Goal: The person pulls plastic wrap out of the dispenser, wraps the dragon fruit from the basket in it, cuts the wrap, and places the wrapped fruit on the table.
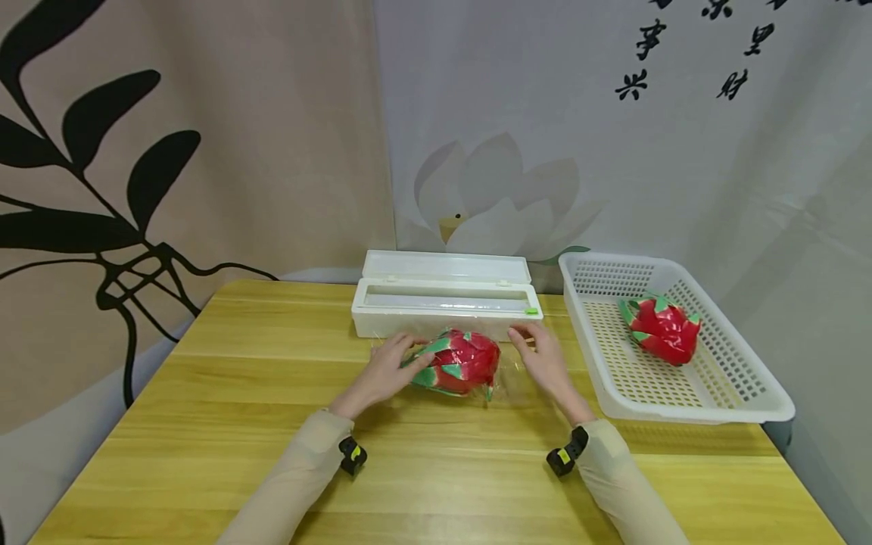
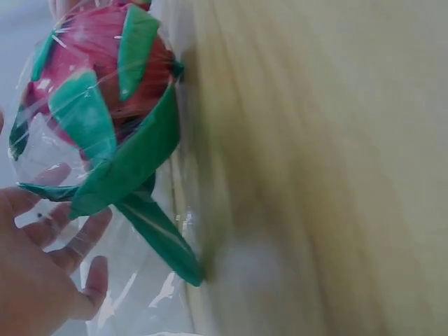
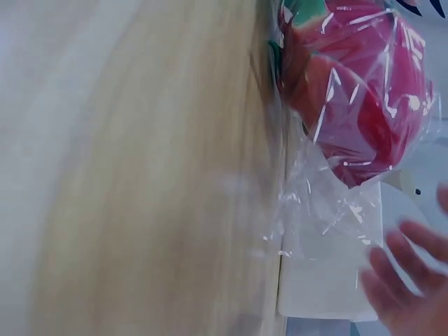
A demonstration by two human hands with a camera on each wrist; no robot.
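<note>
A red dragon fruit [image 1: 470, 359] with green scales lies on the table in front of the cling film box. Clear cling film [image 3: 322, 203] covers it, taut and shiny over the skin, with loose edges sticking out at both ends. My left hand [image 1: 390, 369] is at the fruit's left, leafy end; its fingers [image 2: 87, 241] are spread and overlap the film there. On the other side, my right hand [image 1: 541, 356] stays apart from the fruit, fingers [image 3: 413, 255] loosely extended beside the film's right edge.
The white cling film box [image 1: 388, 324] stands behind the fruit with its lid [image 1: 446, 266] raised and a film roll inside. To the right, a white plastic basket [image 1: 688, 412] holds another dragon fruit [image 1: 664, 331]. A printed curtain [image 1: 293, 151] hangs behind the wooden table [image 1: 450, 484].
</note>
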